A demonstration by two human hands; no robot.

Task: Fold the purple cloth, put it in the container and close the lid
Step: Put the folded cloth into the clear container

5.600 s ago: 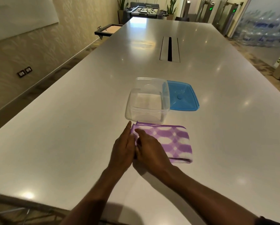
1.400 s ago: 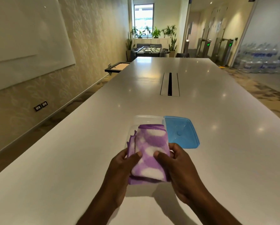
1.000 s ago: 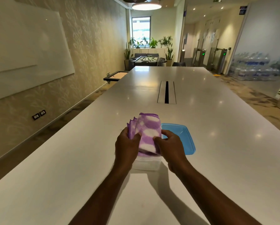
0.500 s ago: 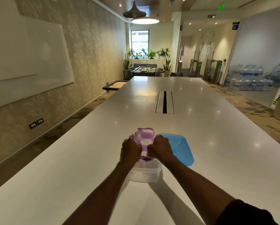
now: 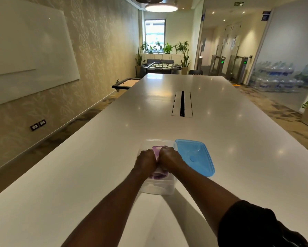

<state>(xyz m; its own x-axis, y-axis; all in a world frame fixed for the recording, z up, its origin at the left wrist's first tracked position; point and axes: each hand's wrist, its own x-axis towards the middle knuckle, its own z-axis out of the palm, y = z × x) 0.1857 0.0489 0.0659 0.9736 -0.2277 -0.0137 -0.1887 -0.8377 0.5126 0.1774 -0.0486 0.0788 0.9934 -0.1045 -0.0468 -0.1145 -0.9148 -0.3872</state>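
left hand [image 5: 146, 162] curled, gripping folded purple-and-white patterned cloth [image 5: 157, 150] | right hand [image 5: 168, 158] likewise closed on it | cloth sat inside clear square plastic container [image 5: 157, 188], lower centre of frame | flat blue plastic lid [image 5: 197, 157] lay touching container's right side on white desk [image 5: 78, 175]

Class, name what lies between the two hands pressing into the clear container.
The folded purple cloth, showing between left hand and right hand in the head view.
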